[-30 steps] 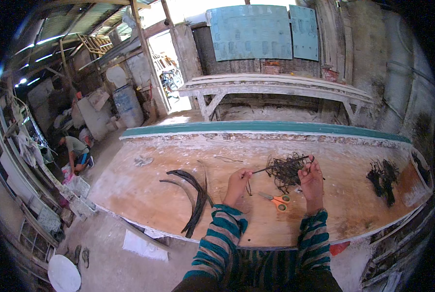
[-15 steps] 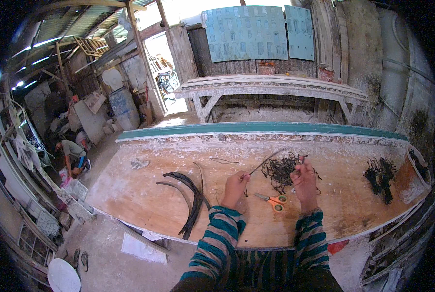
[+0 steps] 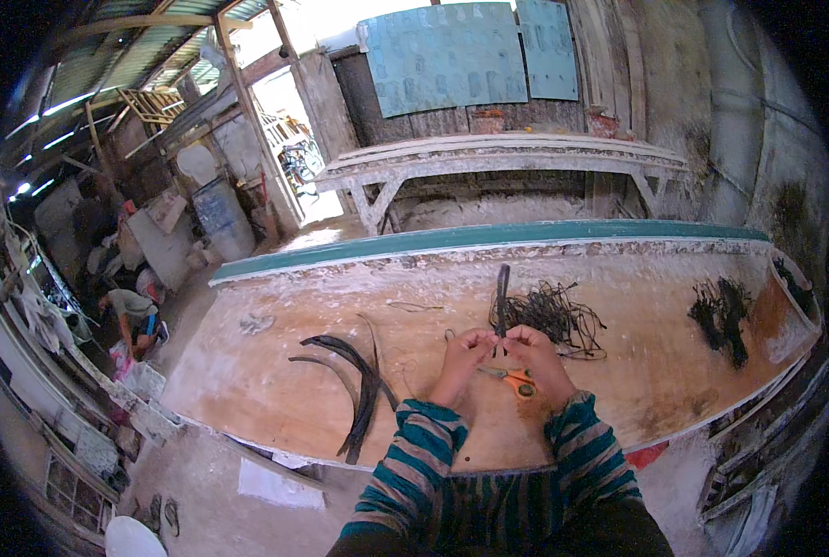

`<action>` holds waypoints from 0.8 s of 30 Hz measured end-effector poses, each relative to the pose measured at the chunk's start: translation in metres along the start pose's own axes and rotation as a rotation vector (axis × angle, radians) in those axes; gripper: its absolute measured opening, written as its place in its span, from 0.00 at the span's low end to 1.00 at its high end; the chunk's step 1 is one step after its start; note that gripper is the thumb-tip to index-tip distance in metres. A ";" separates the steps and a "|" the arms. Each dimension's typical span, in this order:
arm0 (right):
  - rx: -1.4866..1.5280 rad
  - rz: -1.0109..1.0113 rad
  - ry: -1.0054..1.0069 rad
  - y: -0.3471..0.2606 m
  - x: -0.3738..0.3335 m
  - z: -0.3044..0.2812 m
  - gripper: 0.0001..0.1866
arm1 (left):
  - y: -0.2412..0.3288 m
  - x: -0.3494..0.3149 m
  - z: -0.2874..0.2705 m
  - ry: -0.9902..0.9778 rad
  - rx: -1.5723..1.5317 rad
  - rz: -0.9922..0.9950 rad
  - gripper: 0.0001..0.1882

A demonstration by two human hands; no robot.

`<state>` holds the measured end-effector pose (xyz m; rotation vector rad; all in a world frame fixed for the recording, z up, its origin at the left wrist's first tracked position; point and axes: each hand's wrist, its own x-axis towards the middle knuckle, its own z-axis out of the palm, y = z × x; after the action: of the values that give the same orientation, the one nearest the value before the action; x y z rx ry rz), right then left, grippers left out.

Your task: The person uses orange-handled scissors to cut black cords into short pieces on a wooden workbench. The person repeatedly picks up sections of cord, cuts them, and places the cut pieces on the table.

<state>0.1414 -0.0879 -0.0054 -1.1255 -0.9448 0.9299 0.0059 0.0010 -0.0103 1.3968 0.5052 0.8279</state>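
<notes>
My left hand [image 3: 466,364] and my right hand [image 3: 537,360] are close together over the wooden tabletop, fingertips pinched. Between them stands a dark strip [image 3: 502,292], upright, its lower end at the fingertips of both hands. Just behind my right hand lies a tangled heap of thin black strips [image 3: 556,314]. Orange-handled scissors [image 3: 522,382] rest on the table, partly covered by my right hand. Left of my hands lies a bunch of long, curved black strips [image 3: 370,401].
Tied black bundles [image 3: 723,316] lie at the right, beside a box-like container [image 3: 788,325]. A green edge board [image 3: 489,236] runs along the table's far side. Behind it stands a whitish bench [image 3: 498,158]. Another person [image 3: 131,316] crouches on the floor far left.
My hands have come together; my right hand has left the heap and moved left. The strip that slanted from my left hand now stands upright between both. The view has shifted slightly.
</notes>
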 end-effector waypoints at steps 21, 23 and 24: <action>-0.121 -0.142 0.047 0.006 0.005 0.000 0.07 | -0.004 0.003 -0.002 -0.046 -0.131 -0.061 0.10; -0.192 -0.170 0.055 0.009 0.007 0.000 0.06 | -0.006 0.003 -0.004 -0.043 -0.119 -0.063 0.10; -0.241 -0.184 0.054 0.010 0.007 -0.001 0.06 | -0.007 0.003 -0.005 -0.042 -0.113 -0.064 0.09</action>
<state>0.1435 -0.0795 -0.0146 -1.2354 -1.1173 0.6458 0.0059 0.0068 -0.0170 1.2857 0.4615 0.7628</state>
